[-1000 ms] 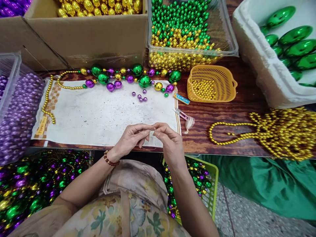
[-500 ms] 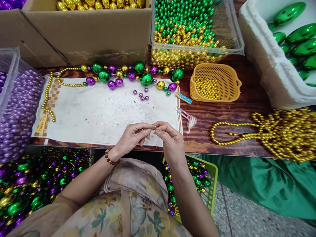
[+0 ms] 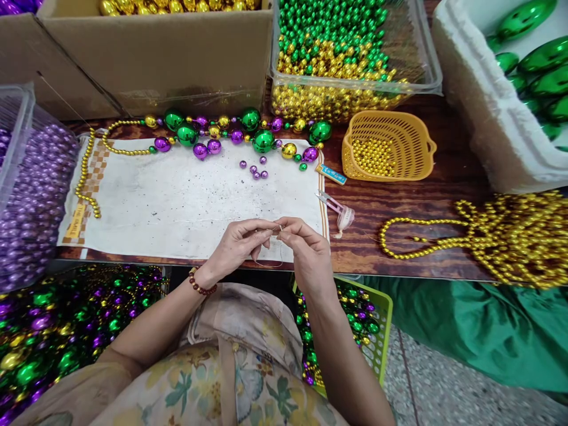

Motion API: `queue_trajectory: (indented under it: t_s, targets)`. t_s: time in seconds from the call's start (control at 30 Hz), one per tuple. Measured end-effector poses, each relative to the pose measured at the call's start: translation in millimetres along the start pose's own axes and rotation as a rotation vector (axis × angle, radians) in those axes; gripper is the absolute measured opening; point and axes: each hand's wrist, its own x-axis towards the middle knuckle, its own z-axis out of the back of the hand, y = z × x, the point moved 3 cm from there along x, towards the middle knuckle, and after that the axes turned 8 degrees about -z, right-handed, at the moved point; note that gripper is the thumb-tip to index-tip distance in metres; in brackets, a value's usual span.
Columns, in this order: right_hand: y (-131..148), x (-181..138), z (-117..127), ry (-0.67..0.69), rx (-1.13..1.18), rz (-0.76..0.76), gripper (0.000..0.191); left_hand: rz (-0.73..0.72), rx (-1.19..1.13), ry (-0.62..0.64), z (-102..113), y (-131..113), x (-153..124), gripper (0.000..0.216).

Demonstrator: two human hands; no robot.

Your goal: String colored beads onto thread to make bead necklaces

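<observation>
My left hand [image 3: 242, 245] and my right hand [image 3: 309, 251] meet above the front edge of a white towel [image 3: 177, 195], fingertips pinched close together. Between them runs a thin thread [image 3: 270, 265], its slack hanging in a small loop below; whether a needle is there too I cannot make out. Behind the hands, several loose purple beads [image 3: 254, 169] lie on the towel. Along its back edge stretches a bead garland [image 3: 213, 131] of green, purple and gold, ending in a string of small gold beads [image 3: 84, 171] at left. Thread snips [image 3: 335, 207] rest right of my right hand.
An orange basket [image 3: 417, 168] holds small gold beads. Gold bead strands [image 3: 519, 242] lie at right. Around the table stand a cardboard box [image 3: 155, 65], clear bead bins [image 3: 355, 86] and a foam box [image 3: 465, 89]. A green crate [image 3: 385, 331] sits below the table edge.
Both hands keep almost the same place and pinch. The thread between the fingertips and its hanging loop have shifted slightly. The view has moved a little.
</observation>
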Motion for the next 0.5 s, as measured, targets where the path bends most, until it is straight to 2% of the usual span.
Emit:
queue_trajectory:
  t_s: [0.5]
  targets:
    - [-0.6,0.9,1.2,-0.011,0.007,0.015,0.013,-0.032,0.03,0.013,-0.4,-0.2,-0.2,0.027]
